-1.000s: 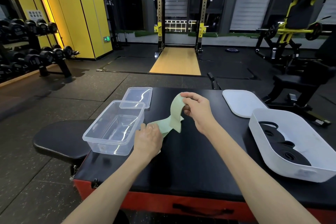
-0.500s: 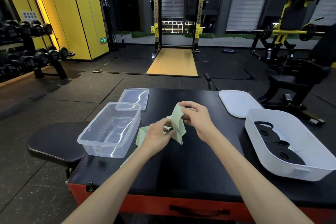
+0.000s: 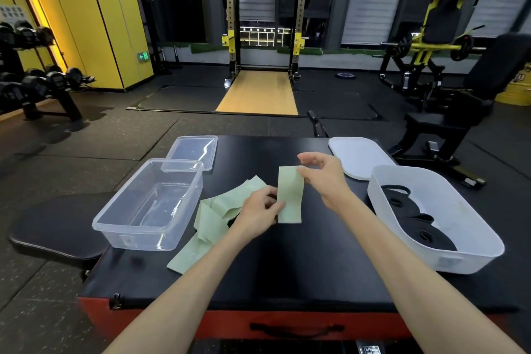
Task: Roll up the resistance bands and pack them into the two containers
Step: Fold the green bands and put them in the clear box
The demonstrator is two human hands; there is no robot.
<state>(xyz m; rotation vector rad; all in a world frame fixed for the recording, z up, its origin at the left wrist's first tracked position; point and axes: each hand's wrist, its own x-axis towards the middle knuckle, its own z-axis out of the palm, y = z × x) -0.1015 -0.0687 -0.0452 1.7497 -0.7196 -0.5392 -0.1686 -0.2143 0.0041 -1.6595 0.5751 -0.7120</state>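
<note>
The green band (image 3: pixel 290 198) is at the start of its roll, I judge. Mid-worktop, the left hand (image 3: pixel 260 210) pinches its flat end low and the right hand (image 3: pixel 324 178) pinches the top corner, while the tail trails toward the front-left edge beside the clear container (image 3: pixel 138 238). Next, that end needs curling tightly onto itself.

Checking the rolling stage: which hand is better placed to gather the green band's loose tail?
Left, likely. The left hand grips the green band where its tail trails left beside the clear box; the right hand holds the strip's upper corner, farther away.

Looped green band (image 3: pixel 290 195) now flat
</note>
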